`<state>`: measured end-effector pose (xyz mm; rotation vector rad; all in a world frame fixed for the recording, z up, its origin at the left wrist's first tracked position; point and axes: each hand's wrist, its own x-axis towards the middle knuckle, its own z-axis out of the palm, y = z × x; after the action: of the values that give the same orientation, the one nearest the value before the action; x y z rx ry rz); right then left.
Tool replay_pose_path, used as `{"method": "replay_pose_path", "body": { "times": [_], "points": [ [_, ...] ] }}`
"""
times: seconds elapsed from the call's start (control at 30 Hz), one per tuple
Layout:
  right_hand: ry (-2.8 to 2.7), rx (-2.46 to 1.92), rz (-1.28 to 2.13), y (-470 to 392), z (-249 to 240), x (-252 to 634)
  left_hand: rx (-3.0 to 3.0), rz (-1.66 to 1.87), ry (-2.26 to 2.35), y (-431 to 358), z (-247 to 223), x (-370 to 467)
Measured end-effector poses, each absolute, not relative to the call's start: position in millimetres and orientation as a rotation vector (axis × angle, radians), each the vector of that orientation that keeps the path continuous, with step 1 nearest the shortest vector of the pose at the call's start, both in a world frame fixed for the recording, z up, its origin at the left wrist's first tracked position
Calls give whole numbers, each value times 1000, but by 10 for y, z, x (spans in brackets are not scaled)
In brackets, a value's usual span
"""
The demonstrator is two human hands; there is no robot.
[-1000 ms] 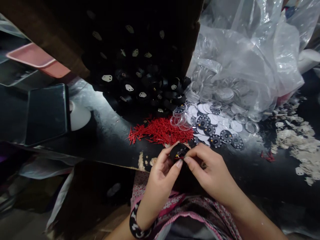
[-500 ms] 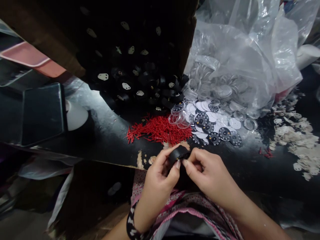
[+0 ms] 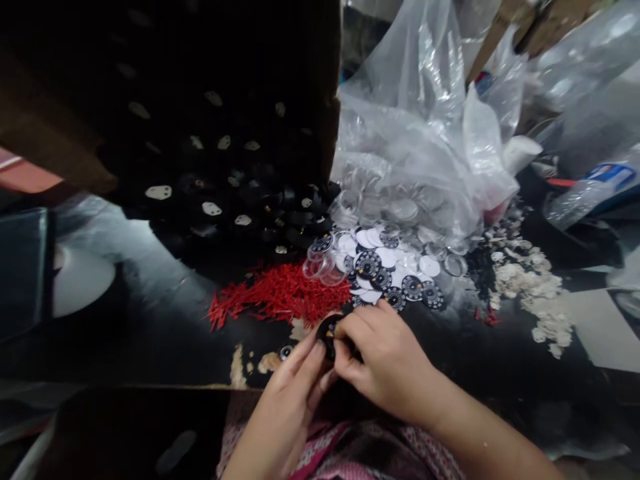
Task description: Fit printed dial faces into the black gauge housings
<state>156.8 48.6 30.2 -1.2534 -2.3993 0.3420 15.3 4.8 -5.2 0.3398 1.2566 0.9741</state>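
Note:
My left hand (image 3: 293,393) grips a round black gauge case (image 3: 326,332) by its rim, above the table's near edge. A dark printed dial with a small yellow mark shows inside the case. The fingers of my right hand (image 3: 383,357) are pinched together over the dial's right side; what is between them is hidden. Just beyond my hands lie a heap of thin red pointers (image 3: 285,293) and a pile of black-and-white round dials (image 3: 369,265). Clear round covers (image 3: 325,267) lie partly over the dials.
A big box (image 3: 333,133) of black cases with pale tabs stands at the back left. Clear plastic bags (image 3: 415,140) rise behind the dials. Small off-white pieces (image 3: 525,283) are heaped on the right. A dark tablet-like panel (image 3: 25,267) stands at the far left.
The view has swung right, so the table's things sit further left and lower. The case has been turned to show its dial, and my right fingers have moved over its face.

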Motion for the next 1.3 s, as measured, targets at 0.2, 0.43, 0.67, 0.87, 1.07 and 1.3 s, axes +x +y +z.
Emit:
{"method": "replay_pose_path", "body": {
  "times": [0.2,0.43,0.67,0.87,1.07,1.3],
  "points": [
    [-2319,-1494,745,554,434,1628,359,1002,1194,80,-88,239],
    [-2225,-1750,78,1490,290,2242,413,1141,1120,91,-306,196],
    [-2161,-1634,254,1382,307,2161,280,1227,975,174,-167,198],
    [-2068,-1223,932,531,408,1724,362,1137,898,137,-89,180],
    [-2027,-1284,903,508,337,1618,665,1090,1058,89,-139,169],
    [-2206,-1453,430,526,243,1497,873,1006,1078,63,-106,211]
  ]
}}
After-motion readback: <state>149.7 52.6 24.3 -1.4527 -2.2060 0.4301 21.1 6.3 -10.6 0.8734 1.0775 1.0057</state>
